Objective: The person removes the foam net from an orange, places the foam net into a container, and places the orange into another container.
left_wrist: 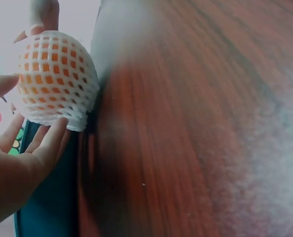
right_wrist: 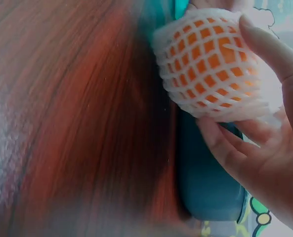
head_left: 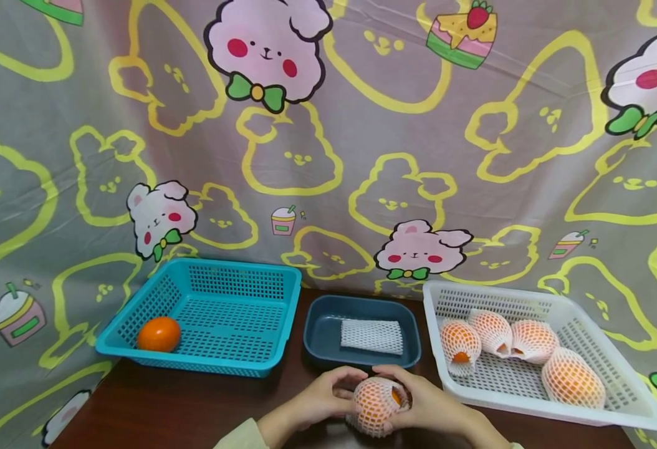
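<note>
An orange in a white foam net (head_left: 373,408) is between both hands, just in front of the dark tray at the table's near side. My left hand (head_left: 324,398) holds it from the left, thumb and fingertips on the net. From the right, my right hand (head_left: 431,404) grips it with the thumb on one side and fingers on the other. In the right wrist view, the net (right_wrist: 208,64) covers most of the fruit. Bare peel shows through an opening near the right hand in the head view.
A teal basket (head_left: 233,363) with one bare orange (head_left: 159,334) stands at the left. Behind the hands, a dark blue tray (head_left: 323,355) holds a flat white foam net (head_left: 371,337). At the right, a white basket (head_left: 508,399) contains several netted oranges (head_left: 572,378). A patterned curtain (head_left: 317,237) hangs behind.
</note>
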Demonstrator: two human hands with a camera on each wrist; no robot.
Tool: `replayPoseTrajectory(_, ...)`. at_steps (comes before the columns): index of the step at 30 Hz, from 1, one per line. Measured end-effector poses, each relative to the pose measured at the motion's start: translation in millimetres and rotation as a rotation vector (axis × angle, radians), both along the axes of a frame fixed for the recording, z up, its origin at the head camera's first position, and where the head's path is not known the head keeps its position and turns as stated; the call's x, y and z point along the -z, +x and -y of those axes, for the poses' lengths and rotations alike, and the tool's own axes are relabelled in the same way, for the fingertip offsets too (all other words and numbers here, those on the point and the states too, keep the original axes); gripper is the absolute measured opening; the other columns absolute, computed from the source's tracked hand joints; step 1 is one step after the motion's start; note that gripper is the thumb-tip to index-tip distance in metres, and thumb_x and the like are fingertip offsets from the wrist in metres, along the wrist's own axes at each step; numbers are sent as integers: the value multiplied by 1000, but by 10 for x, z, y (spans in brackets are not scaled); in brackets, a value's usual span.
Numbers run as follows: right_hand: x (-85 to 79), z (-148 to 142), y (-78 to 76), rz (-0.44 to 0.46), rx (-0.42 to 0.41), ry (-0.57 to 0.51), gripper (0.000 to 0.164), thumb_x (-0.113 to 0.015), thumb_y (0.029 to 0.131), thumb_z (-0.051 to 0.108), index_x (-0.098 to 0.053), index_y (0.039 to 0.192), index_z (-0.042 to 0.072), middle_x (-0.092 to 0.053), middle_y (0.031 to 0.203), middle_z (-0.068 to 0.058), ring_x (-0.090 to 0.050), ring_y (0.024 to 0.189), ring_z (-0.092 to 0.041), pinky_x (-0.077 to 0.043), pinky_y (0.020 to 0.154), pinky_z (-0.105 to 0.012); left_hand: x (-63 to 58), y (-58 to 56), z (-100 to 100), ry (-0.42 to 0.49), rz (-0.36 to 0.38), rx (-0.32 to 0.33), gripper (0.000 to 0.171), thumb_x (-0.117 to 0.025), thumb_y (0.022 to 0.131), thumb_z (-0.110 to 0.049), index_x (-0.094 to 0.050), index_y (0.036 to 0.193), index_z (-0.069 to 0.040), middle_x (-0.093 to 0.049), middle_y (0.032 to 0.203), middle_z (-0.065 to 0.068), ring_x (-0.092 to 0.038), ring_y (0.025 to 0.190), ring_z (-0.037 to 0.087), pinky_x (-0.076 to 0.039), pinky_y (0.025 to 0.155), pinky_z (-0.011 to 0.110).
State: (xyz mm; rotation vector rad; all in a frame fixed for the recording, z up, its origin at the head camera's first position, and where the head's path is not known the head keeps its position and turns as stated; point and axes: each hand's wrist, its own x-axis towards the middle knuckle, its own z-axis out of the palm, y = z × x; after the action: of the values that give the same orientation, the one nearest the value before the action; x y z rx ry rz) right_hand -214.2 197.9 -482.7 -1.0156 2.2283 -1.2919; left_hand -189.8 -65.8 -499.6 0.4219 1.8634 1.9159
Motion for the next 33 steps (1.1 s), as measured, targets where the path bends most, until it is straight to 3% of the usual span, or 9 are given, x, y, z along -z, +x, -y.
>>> replayPoseTrajectory(5, 67, 107, 3, -98, 57, -37, 62, -86, 85, 32, -54, 135, 15, -64, 126, -3, -61, 109, -11, -52, 89, -28, -37, -12, 7, 35, -74, 28, 51, -63, 87, 1, -57, 137, 3, -63, 130, 10, -63, 105, 17, -53, 80, 27)
replayPoseTrajectory(9, 116, 171, 7, -126, 80, -52, 60, -84, 86, 32, -55, 135, 13, -63, 126, -4, -61, 109, -10, -53, 89, -29, -77, -22, 20, 4, -141, 43, 48, -69, 91, -2, -58, 138, 1, -62, 131, 9, -64, 105, 13, -53, 83, 25)
replayPoseTrajectory(13, 143, 186, 14, -221, 85, -38, 63, -82, 88, 33, -57, 139, 5, -64, 129, -9, -60, 113, -10, -54, 90, -29, -93, -26, 19, -51, -208, 4, 51, -79, 87, -3, -61, 135, 0, -64, 131, 8, -65, 108, 13, -52, 89, 26)
replayPoseTrajectory(19, 176, 184, 23, -420, 123, -46, 59, -80, 89, 33, -64, 138, 4, -68, 124, -7, -62, 113, -14, -54, 89, -30, -89, -23, -8, -63, -279, -42, 47, -79, 88, -4, -64, 132, 0, -65, 130, 12, -66, 107, 14, -51, 92, 27)
replayPoseTrajectory(26, 206, 225, 44, -460, 169, -115, 49, -83, 87, 26, -71, 127, 0, -71, 115, -6, -65, 105, -13, -57, 82, -29, -82, -4, -19, -77, -326, -92, 38, -80, 89, -9, -71, 125, -2, -71, 123, 11, -66, 107, 12, -53, 89, 26)
replayPoseTrajectory(33, 171, 265, 57, -477, 178, -184, 41, -85, 83, 21, -76, 117, 1, -72, 103, -1, -66, 96, -10, -57, 75, -27, -44, 3, -33, -118, -351, -170, 20, -83, 86, -11, -80, 103, -2, -74, 117, 8, -67, 112, 14, -54, 86, 22)
